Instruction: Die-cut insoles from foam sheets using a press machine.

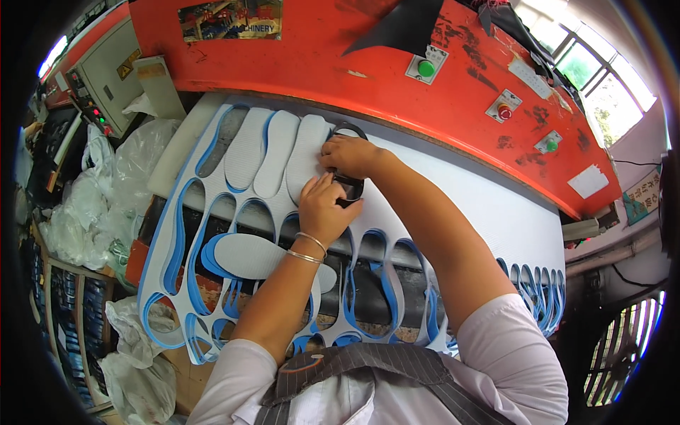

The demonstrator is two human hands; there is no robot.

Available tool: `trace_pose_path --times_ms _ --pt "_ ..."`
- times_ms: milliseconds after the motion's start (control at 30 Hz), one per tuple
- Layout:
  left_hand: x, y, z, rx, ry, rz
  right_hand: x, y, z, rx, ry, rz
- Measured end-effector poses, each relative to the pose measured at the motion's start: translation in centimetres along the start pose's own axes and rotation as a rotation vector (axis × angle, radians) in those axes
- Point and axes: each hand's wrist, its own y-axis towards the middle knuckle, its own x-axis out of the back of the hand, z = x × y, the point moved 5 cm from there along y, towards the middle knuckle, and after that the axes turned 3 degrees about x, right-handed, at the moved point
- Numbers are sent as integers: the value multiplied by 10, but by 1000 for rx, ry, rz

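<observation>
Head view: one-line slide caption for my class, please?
Left hand and right hand hold a black rounded frame on a white sheet beside cut sole shapes.

Sheet (467, 177) before me, machine beam (319, 71) along its far side.
Cutting die (350, 190): on the sheet, under my hands, right hand (349, 156) far, left hand (327, 204) near. Row of insoles (278, 152): side by side, left of the die. Loose insoles (251, 256): overlapping, nearer me, passing beneath my left forearm. Push buttons (504, 111): on the beam, to the right. Control cabinet (113, 78): far left, beyond plastic bags (88, 212). Shelving (78, 340): near left. Window (602, 67): far right.
</observation>
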Motion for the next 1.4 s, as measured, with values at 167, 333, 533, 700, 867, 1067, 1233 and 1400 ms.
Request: trace_pose_path --times_ms 167,333,533,700,867,1067,1233,1400 --pt "-6 -28 20 279 -75 46 13 -43 2 21 170 -359" --pt "-27 -3 5 260 472 758 78 -114 -34 -728 744 -1019" --pt "-65 20 20 -26 508 647 19 -139 -51 -1349 331 -83" --pt "-77 0 23 -10 385 408 -28 -157 -42 -1455 485 -239" --pt "-55 -9 36 31 364 507 -30 -174 55 -647 723 -300" --pt "-55 -2 33 78 315 564 -33 -174 70 -802 445 -388" --pt "-64 6 22 88 302 593 -22 -183 68 -771 365 -419" --pt "-62 8 32 128 313 624 -6 -185 67 -834 420 -321"
